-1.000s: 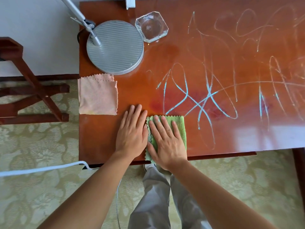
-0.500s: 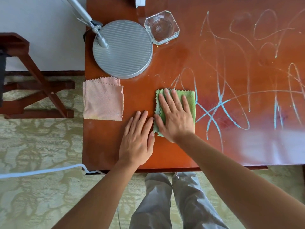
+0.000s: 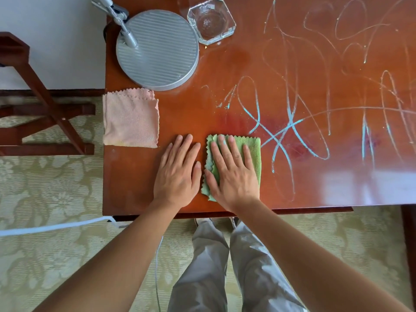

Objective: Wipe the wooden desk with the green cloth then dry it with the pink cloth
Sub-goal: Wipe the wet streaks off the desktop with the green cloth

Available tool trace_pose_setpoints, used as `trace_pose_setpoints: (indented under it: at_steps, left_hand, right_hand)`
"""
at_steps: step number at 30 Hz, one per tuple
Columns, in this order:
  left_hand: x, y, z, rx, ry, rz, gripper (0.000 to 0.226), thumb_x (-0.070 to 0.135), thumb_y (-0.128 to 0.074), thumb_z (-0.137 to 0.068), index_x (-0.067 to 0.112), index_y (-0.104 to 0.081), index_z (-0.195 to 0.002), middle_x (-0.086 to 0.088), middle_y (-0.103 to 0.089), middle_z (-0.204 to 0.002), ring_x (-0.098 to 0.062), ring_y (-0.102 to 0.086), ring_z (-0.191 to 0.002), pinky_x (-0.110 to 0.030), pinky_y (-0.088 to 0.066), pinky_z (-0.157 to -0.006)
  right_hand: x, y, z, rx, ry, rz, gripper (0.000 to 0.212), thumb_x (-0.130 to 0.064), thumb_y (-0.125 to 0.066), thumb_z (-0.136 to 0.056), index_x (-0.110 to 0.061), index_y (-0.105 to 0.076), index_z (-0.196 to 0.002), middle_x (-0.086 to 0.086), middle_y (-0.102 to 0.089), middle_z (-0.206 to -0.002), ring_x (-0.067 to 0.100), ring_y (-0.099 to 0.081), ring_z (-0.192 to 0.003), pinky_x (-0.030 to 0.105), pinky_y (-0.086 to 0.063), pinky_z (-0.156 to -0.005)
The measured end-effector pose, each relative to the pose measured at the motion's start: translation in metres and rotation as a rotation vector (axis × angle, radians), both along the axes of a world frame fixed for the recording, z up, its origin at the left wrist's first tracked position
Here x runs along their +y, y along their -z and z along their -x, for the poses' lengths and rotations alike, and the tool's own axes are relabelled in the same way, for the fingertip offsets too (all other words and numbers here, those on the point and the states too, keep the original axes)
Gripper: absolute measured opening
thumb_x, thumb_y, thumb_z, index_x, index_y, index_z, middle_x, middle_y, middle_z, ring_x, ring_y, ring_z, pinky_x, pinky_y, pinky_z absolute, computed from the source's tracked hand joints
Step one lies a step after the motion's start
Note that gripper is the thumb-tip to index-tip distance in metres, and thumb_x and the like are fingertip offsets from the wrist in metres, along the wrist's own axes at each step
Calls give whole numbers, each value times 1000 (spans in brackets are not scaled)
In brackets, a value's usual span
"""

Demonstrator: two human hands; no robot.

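The right hand (image 3: 234, 174) lies flat with fingers straight on the green cloth (image 3: 253, 154), pressing it to the surface (image 3: 139, 176) near the lower middle of the frame. The left hand (image 3: 177, 174) rests open and flat on bare wood just beside it, holding nothing. The pink cloth (image 3: 130, 119) sits folded at the left edge, just below the round lamp base (image 3: 157, 49), untouched.

Chalky blue and pale scribbles (image 3: 290, 124) cover most of the surface to the right of the green cloth, so wiping looks barely begun.

The risks, as I see them: the green cloth is folded and pinned only by a flat palm, so a fast sweep could let it bunch or slide out from under the fingers, leaving streaks. A wide pass toward the upper part of the frame could knock the glass ashtray (image 3: 211, 20), which looks heavy but would slide easily on polished wood. Smearing the chalk rather than lifting it seems likely if the cloth isn't turned. The pink cloth lies at the very edge and a careless elbow could push it off.
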State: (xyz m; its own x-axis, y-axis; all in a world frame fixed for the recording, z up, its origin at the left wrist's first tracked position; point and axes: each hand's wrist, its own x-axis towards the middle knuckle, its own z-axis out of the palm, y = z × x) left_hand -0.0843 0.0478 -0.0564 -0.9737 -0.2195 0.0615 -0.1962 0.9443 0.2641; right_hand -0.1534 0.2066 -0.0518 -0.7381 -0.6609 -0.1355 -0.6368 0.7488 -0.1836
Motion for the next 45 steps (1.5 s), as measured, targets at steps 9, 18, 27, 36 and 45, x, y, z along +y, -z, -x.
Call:
trace_pose_setpoints:
  at_steps: [9, 18, 27, 36, 45]
  left_hand:
    - [2, -1, 0, -1, -20, -19, 47, 31, -33, -103, 14, -46, -145, -8, -35, -157, -25, -24, -149, -45, -22, -121]
    - [-1, -1, 0, -11, -6, -18, 47, 29, -37, -102, 14, -45, -145, -8, -34, -158, -26, -23, -149, -45, -21, -121]
    - [-1, -2, 2, -24, -11, -14, 47, 30, -37, -101, 12, -49, -143, -11, -36, -156, -27, -25, -148, -48, -25, -119]
    - [-1, 2, 0, -26, -11, -59, 48, 32, -38, -101, 16, -46, -146, -7, -34, -158, -25, -24, -149, -46, -23, -121]
    - [-1, -2, 0, -21, -43, -70, 48, 33, -38, -102, 10, -48, -142, -11, -41, -153, -25, -31, -146, -44, -27, -119]
  right_hand:
    - [26, 1, -30, 17, 2, -15, 70, -54, -29, -103, -18, -18, -162, 3, -11, -169, 23, -3, -157, 50, -6, -126]
    - [-1, 0, 18, -5, -5, -18, 70, -57, -21, -103, -20, -15, -162, 2, -10, -169, 22, 0, -157, 49, -4, -126]
    - [-51, 0, 94, 11, -19, -24, 72, -58, -20, -102, -20, -12, -162, 2, -8, -170, 22, 0, -157, 49, -3, -126]
    - [-118, -3, 198, 24, 35, -56, 73, -59, -11, -100, -22, -8, -163, 0, -5, -170, 20, 4, -156, 46, 5, -125]
    - [-118, -6, 156, 19, -11, -65, 74, -58, -8, -101, -17, -6, -162, 2, -3, -170, 22, 8, -156, 49, 5, -126]
